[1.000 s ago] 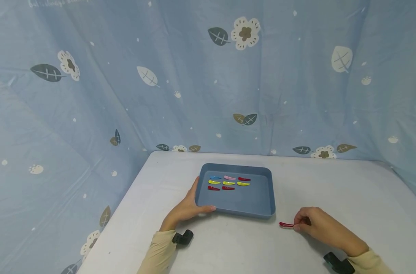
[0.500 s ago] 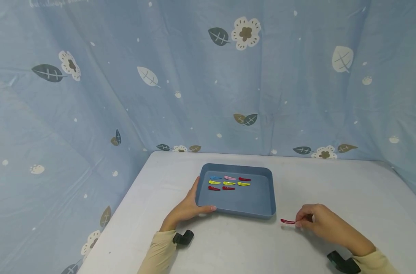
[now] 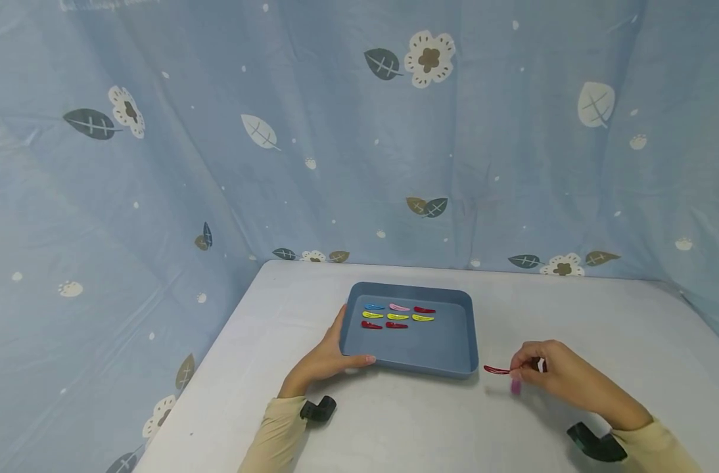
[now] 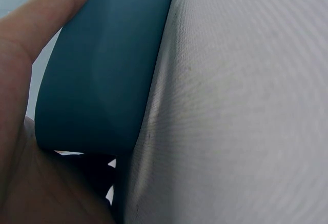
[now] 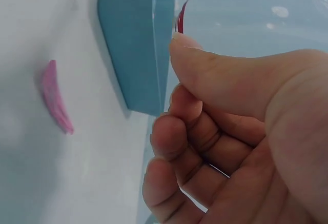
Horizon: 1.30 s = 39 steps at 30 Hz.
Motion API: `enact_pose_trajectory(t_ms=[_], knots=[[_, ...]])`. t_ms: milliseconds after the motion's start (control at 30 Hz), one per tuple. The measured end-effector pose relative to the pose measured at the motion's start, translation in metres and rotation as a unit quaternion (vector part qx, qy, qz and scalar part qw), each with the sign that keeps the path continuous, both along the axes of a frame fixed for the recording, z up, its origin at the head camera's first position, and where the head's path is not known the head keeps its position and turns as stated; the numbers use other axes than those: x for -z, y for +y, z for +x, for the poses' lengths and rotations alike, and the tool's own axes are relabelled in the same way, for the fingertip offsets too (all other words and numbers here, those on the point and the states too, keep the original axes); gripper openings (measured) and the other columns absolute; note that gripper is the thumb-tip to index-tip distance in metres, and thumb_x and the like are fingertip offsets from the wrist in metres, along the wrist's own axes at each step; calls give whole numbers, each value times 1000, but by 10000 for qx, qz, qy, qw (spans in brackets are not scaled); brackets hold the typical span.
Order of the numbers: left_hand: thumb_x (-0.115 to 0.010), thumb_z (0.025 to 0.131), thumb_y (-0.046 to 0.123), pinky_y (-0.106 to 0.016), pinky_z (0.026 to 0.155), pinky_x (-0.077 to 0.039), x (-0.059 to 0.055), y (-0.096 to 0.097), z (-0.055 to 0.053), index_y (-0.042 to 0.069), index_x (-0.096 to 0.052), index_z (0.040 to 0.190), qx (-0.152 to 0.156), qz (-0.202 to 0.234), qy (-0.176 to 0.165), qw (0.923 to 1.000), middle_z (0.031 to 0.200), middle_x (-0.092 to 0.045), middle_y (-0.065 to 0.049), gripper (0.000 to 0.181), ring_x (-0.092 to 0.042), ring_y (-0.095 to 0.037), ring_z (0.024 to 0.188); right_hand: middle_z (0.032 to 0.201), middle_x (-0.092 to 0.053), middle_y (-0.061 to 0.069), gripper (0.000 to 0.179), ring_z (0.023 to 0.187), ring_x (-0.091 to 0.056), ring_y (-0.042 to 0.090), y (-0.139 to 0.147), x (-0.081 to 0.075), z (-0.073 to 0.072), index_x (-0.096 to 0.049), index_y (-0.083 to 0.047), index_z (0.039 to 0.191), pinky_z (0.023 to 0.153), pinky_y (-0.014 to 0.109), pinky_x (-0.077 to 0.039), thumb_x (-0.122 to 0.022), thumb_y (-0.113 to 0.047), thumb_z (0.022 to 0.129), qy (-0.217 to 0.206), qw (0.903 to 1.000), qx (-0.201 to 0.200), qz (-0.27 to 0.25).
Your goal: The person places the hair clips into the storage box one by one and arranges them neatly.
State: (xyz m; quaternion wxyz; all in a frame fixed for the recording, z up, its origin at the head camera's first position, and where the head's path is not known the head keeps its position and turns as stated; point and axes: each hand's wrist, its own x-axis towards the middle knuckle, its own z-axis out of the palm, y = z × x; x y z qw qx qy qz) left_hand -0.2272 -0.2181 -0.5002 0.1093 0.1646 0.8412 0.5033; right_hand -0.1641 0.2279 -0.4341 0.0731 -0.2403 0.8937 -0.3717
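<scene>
A blue tray (image 3: 442, 351) sits on the white table and holds several hair clips (image 3: 397, 316) in rows: blue, pink, red, yellow. My left hand (image 3: 326, 358) grips the tray's near left corner, thumb along the front wall (image 4: 97, 75). To the right of the tray my right hand (image 3: 549, 371) pinches a red hair clip (image 3: 496, 370) just above the table, its tip pointing at the tray's near right corner (image 5: 136, 49). The red clip's tip (image 5: 180, 18) shows above my thumb. A pink hair clip (image 3: 516, 386) lies on the table below my right hand (image 5: 55, 101).
The white table (image 3: 602, 315) is backed by a blue curtain (image 3: 336, 144) with leaf and flower print on the far and left sides. Black wrist devices (image 3: 318, 408) (image 3: 596, 445) sit at both cuffs.
My right hand has lifted the red clip off the table and moved it slightly away from me. A pink clip now shows beneath it. The left hand has not moved.
</scene>
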Motion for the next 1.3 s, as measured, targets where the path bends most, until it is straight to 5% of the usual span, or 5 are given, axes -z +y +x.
enact_pose_trajectory(t_ms=[767, 1300], knots=[[-89, 77, 49, -62, 127, -20, -3, 0, 1, 19, 6, 168, -130, -92, -136, 9998, 176, -10, -4, 134, -13, -28, 162, 79, -67, -4, 6, 70, -53, 2, -36, -26, -45, -76, -15, 91, 60, 21, -45, -76, -19, 95, 345, 9992, 48, -194], [-89, 77, 47, -62, 126, -21, 0, 0, 2, 19, 5, 168, -111, -57, -87, 9999, 176, -12, -4, 134, -14, -29, 161, 82, -70, 5, 6, 71, -55, 5, -63, -22, -68, -77, -15, 91, 62, 23, -46, -74, -18, 96, 189, 9994, 66, -266]])
